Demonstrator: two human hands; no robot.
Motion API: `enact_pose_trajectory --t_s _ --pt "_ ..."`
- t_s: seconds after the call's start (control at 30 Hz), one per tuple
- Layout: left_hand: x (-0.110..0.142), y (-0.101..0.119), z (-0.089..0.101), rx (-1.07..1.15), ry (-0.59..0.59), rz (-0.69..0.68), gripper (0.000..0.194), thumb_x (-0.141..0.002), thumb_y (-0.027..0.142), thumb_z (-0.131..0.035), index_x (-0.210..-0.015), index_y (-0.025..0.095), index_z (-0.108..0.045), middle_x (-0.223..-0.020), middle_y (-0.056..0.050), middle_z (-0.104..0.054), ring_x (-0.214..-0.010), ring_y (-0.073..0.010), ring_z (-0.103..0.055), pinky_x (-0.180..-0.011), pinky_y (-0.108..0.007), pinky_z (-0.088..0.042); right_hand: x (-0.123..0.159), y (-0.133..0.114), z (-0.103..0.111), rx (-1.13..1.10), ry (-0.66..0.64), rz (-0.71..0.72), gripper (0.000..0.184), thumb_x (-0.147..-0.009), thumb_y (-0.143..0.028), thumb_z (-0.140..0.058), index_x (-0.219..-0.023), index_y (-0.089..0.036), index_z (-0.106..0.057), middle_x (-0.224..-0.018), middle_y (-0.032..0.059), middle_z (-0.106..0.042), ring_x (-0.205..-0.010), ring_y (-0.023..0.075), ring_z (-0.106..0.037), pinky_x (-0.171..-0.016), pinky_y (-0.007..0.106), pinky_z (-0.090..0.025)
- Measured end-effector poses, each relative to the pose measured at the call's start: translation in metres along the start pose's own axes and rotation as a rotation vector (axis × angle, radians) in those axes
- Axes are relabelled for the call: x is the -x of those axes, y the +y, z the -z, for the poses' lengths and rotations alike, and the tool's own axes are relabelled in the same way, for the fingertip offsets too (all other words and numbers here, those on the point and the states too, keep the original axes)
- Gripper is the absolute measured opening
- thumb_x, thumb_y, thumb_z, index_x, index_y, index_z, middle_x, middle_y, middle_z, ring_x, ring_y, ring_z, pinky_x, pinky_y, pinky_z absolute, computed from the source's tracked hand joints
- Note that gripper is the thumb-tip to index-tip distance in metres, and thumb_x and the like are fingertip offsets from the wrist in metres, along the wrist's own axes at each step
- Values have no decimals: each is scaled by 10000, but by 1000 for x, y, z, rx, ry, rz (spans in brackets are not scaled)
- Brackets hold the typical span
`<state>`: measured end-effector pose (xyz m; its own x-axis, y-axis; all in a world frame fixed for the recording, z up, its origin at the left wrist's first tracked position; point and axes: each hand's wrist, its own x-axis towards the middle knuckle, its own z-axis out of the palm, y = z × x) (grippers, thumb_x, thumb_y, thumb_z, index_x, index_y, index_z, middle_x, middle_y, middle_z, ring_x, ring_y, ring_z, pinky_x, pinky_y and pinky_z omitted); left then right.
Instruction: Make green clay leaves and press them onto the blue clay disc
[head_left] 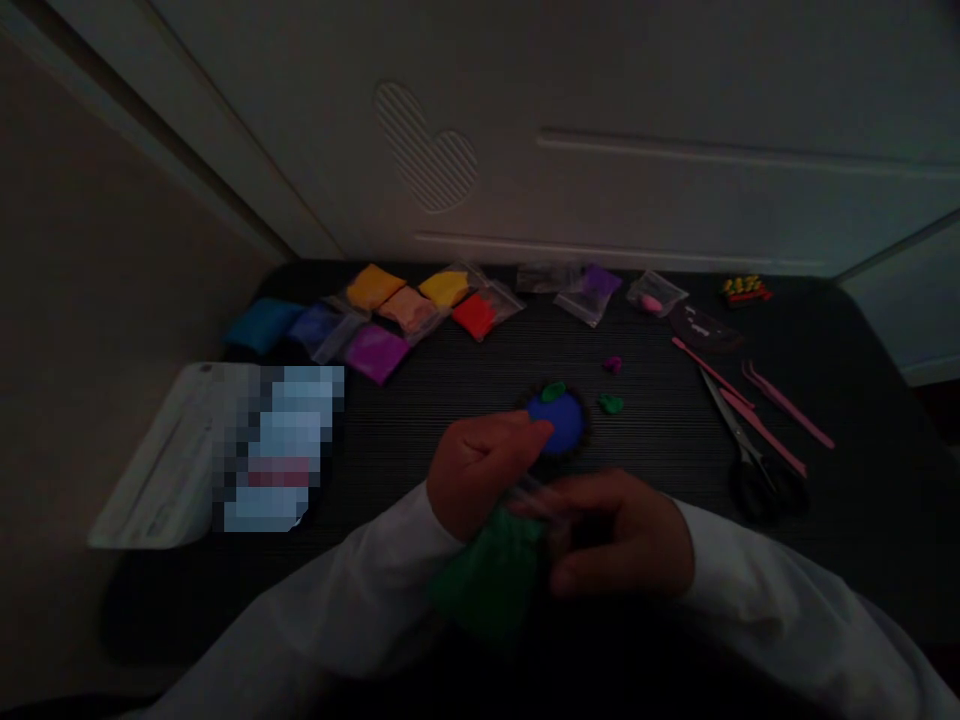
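A clear plastic bag of green clay point(491, 575) hangs between my hands near the front of the dark table. My left hand point(484, 465) is closed on the bag's upper part, its thumb stretching over the edge of a blue disc point(564, 425). My right hand point(626, 530) pinches the bag's clear opening; its fingertips are blurred and partly hidden. The disc has a dark, bumpy rim, and a green leaf-shaped piece point(553, 391) lies at its top. To the right are a small green lump point(611, 404) and a small purple lump point(613, 364).
Bags of coloured clay, such as a red one point(475, 315) and a magenta one point(377, 353), line the back. Black-handled scissors point(739, 430), pink tools point(765, 430) and pink tweezers point(791, 405) lie right. A white packet point(176, 455) lies left. A white panel point(637, 200) stands behind.
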<state>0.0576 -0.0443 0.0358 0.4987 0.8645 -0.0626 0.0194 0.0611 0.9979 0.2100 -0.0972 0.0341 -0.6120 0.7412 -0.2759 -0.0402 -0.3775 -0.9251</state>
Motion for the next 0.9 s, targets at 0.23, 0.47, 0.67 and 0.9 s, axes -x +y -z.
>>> enact_pose_trajectory --t_s 0.23,0.47,0.67,0.9 --pt "-1 -2 -3 -79 -39 -150 431 -786 264 -450 -398 166 -290 -439 29 -302 -475 -91 -335 -509 -285 -293 0 0 -7 76 -42 -82 394 -667 -342 -627 -1005 -140 -605 -425 -80 -429 -325 16 -353 -318 132 -252" --pt "0 2 -8 -200 -116 -278 429 -789 199 -422 -380 169 -296 -394 32 -305 -457 -88 -300 -541 -300 -296 2 2 -8 263 -163 28 274 -751 -355 -517 -853 -143 -657 -457 -69 -393 -395 28 -314 -368 162 -244" --pt "4 1 -14 -211 -149 -316 428 -780 208 -431 -374 166 -302 -394 32 -299 -451 -89 -305 -546 -306 -298 1 -5 -1 330 -351 74 227 -773 -302 -490 -731 -131 -634 -517 -48 -448 -477 47 -407 -472 164 -349" --pt "5 -4 -5 -89 20 -183 408 -790 286 -443 -421 167 -317 -475 30 -307 -491 -93 -332 -540 -293 -301 1 -14 4 289 -9 154 109 -689 -256 -611 -678 -147 -611 -612 -15 -574 -559 71 -512 -538 187 -402"
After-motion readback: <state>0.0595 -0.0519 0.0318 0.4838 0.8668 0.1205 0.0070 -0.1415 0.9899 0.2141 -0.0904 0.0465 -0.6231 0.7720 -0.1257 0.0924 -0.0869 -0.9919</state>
